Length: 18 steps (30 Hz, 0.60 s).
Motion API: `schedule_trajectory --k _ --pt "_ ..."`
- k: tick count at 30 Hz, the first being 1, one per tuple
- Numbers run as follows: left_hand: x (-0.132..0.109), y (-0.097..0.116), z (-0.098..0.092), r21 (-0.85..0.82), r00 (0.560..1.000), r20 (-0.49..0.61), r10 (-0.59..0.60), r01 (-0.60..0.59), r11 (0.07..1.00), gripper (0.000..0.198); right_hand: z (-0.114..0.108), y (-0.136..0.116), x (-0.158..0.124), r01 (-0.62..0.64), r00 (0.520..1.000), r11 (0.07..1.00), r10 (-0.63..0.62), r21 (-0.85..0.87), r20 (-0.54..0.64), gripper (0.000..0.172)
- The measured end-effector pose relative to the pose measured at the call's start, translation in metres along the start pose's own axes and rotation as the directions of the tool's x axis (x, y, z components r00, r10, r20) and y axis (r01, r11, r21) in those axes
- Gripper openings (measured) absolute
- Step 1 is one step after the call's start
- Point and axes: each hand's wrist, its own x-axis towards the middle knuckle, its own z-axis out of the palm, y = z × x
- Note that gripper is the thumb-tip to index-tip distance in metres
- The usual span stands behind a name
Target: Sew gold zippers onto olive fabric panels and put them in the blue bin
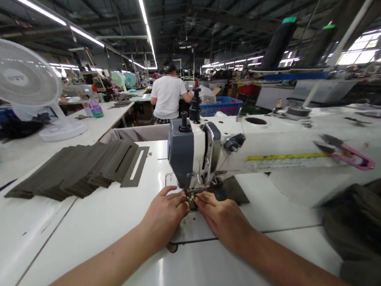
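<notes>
Both of my hands are at the needle area of a white and grey sewing machine (180, 155). My left hand (165, 212) lies just left of the presser foot, its fingers bent and close together. From the right, my right hand (225, 218) reaches in with fingertips pressed together beside the foot. What the fingertips hold, if anything, is too small and hidden to name. Behind my right hand a dark grey-green piece (236, 190) lies flat on the table. A fanned stack of dark grey-green pieces (73, 167) with slots rests to the left.
A white fan (18, 77) stands at the left. Pink-handled snips (351, 156) lie on the machine arm above a yellow tape measure (286, 157). Dark fabric (368, 223) is heaped at the right. Ahead, a person in a white shirt (168, 97) is near a blue basket (224, 106).
</notes>
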Motion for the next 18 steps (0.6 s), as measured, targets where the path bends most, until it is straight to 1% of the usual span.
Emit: schedule_trajectory --k 5,9,10,11,12,14,15,16,17,18 --pt "0.001 0.000 -0.001 -0.014 1.000 -0.002 -0.005 0.005 1.000 0.016 0.003 0.000 -0.001 -0.007 1.000 1.000 0.007 0.020 0.008 0.029" --pt "-0.001 -0.003 0.002 -0.025 0.999 -0.024 -0.024 0.023 0.999 0.014 -0.001 0.003 -0.001 -0.032 0.998 0.998 0.028 0.059 0.057 0.026" --pt "-0.002 -0.005 0.003 -0.026 0.999 -0.025 -0.036 0.035 0.999 0.013 -0.004 0.006 -0.002 -0.047 0.996 0.998 0.045 0.035 0.072 0.022" --pt "-0.003 -0.006 0.003 -0.026 0.998 -0.025 -0.050 0.050 0.998 0.012 -0.009 0.008 -0.003 -0.076 0.994 0.997 0.078 -0.027 0.075 0.018" --pt "-0.004 -0.006 0.002 -0.024 0.998 -0.024 -0.064 0.064 0.998 0.012 -0.014 0.011 -0.005 -0.121 0.989 0.985 0.130 -0.123 0.069 0.017" --pt "-0.006 -0.001 -0.004 -0.015 0.996 -0.035 -0.077 0.077 0.997 0.013 -0.026 0.011 -0.011 -0.217 0.966 0.912 0.252 -0.348 0.057 0.015" --pt "-0.007 0.005 -0.009 -0.016 0.996 -0.040 -0.074 0.073 0.997 0.014 -0.032 0.008 -0.016 -0.239 0.954 0.871 0.294 -0.429 0.064 0.011" --pt "-0.008 0.013 -0.014 -0.024 0.997 -0.043 -0.061 0.060 0.998 0.014 -0.037 0.003 -0.022 -0.240 0.946 0.851 0.313 -0.467 0.084 0.010" --pt "-0.010 0.023 -0.020 -0.040 0.998 -0.043 -0.034 0.032 0.999 0.017 -0.040 -0.006 -0.029 -0.224 0.945 0.860 0.307 -0.459 0.113 0.014" --pt "-0.010 0.034 -0.025 -0.065 1.000 -0.028 0.011 -0.013 0.998 0.024 -0.042 -0.016 -0.036 -0.198 0.951 0.893 0.275 -0.403 0.143 0.017"
